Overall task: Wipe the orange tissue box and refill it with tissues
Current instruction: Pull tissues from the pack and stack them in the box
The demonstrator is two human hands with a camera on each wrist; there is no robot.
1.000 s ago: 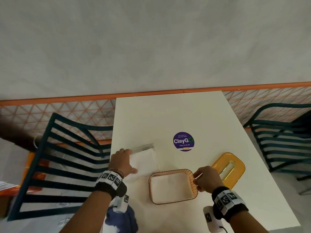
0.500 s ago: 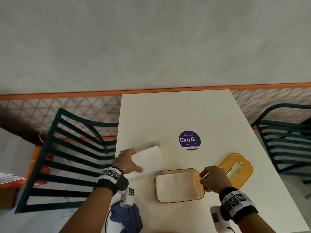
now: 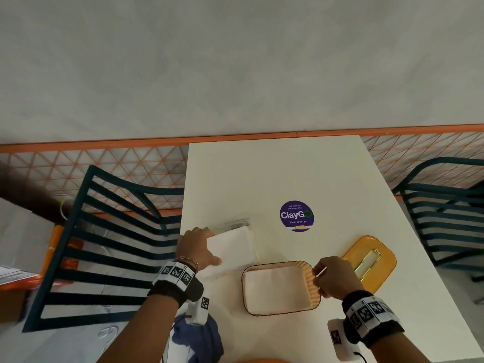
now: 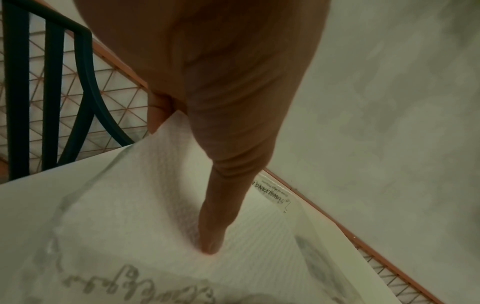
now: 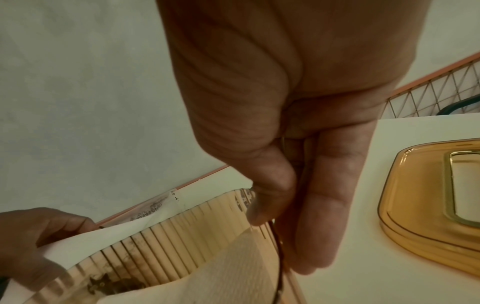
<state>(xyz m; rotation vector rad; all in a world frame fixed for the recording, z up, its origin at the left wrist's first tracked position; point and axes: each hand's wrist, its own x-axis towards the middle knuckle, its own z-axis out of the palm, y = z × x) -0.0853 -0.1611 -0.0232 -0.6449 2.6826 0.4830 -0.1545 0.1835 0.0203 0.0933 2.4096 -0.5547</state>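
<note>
The orange tissue box (image 3: 313, 281) stands open near the front of the white table (image 3: 301, 169), with white tissues (image 3: 277, 286) lying inside. My right hand (image 3: 318, 277) pinches its right rim; in the right wrist view the right hand (image 5: 283, 236) has its thumb inside the ribbed box wall (image 5: 168, 236) and its fingers outside. My left hand (image 3: 212, 247) grips a stack of white tissues (image 3: 233, 247) left of the box. In the left wrist view the thumb (image 4: 215, 226) presses on top of that tissue stack (image 4: 142, 216). The amber lid (image 3: 385, 268) lies to the right of the box.
A crumpled clear wrapper (image 3: 230, 225) lies behind the tissue stack, with a round purple sticker (image 3: 296, 216) further back. A blue cloth (image 3: 199, 336) sits at the table's front left edge. Dark slatted chairs (image 3: 104, 244) stand on both sides.
Both hands keep their holds, the left on the tissue stack and the right on the box rim. Only the view has shifted slightly to the left.
</note>
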